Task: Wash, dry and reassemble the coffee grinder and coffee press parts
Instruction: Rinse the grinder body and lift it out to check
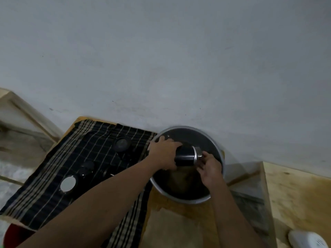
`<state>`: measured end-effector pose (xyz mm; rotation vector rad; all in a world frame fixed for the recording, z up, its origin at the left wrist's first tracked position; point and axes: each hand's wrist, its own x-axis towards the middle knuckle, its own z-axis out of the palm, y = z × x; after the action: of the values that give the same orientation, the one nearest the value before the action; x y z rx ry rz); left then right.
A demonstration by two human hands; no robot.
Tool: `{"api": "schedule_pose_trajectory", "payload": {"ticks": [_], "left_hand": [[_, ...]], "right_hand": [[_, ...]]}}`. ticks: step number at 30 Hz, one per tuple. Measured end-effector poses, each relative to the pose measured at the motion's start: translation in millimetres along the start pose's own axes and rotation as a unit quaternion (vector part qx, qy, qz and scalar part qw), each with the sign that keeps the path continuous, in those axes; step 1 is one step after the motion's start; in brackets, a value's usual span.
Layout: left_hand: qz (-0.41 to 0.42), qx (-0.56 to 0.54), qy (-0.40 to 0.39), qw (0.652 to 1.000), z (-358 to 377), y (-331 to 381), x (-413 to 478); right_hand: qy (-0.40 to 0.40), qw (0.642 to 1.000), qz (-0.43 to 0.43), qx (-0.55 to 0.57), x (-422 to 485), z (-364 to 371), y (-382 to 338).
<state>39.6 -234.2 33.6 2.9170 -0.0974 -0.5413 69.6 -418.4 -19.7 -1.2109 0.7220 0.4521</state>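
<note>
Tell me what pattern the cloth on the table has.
The cloth is black with thin cream lines forming a check; the head view shows it.

A bare wooden table (180,222) stands against the wall. A dark checked cloth (59,185) with pale stripes covers its left part, from the far left corner to the near edge. A round metal basin (189,201) sits at the far right, just beside the cloth.
</note>
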Motion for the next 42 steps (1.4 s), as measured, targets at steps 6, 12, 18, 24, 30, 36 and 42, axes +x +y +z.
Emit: {"api": "schedule_pose_trajectory", "payload": {"ticks": [6,12,18,24,30,36,42], "left_hand": [[0.021,0.18,-0.059,0.982,33,18,22],[0.029,0.105,-0.044,0.993,70,8,36],[-0.014,0.039,-0.061,0.997,87,7,43],[-0.019,0.002,-0.067,0.998,94,4,49],[-0.027,-0.024,-0.069,0.997,96,3,52],[-0.015,-0.046,-0.052,0.997,103,-1,52],[0.01,-0.042,-0.038,0.998,108,-5,51]], "right_hand": [[0.003,0.992,0.033,-0.124,23,-8,-2],[0.018,0.971,0.079,-0.227,47,-15,-2],[-0.008,0.964,0.075,-0.255,56,-2,-3],[0.037,0.932,0.042,-0.357,64,-4,-9],[-0.002,0.935,0.047,-0.352,66,-1,-14],[-0.036,0.937,0.087,-0.335,71,-2,-1],[-0.083,0.94,0.191,-0.271,77,1,0]]}}
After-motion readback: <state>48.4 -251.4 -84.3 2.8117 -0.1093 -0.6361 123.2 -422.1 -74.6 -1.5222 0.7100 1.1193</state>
